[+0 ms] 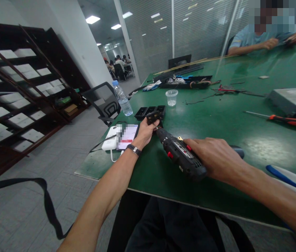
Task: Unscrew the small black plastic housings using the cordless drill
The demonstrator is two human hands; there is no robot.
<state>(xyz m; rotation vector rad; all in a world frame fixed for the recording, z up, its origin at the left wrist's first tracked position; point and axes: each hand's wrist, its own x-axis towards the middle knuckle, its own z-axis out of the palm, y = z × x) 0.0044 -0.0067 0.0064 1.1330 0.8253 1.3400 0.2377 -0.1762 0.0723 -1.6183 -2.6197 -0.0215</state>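
Note:
My right hand (210,154) is wrapped round a black power drill (181,152) with red buttons, lying on its side in the grip and pointing away to the left. Its tip meets a small black part (153,117) that my left hand (146,132) pinches; whether the bit sits inside it I cannot tell. What exactly the part is does not show. Just behind it stands a black compartment tray (142,112). A clear plastic cup (171,98) is a little farther back. Beside my left wrist lie a phone (127,137) and a white device (110,137) with a cable.
A water bottle (123,98) stands at the left table edge. To the right lie a screwdriver (291,120), a grey box (294,101) and blue-and-white handles (291,178). Farther back are a black tool tray (187,82) and pliers (231,90). Another person (258,42) sits across the table.

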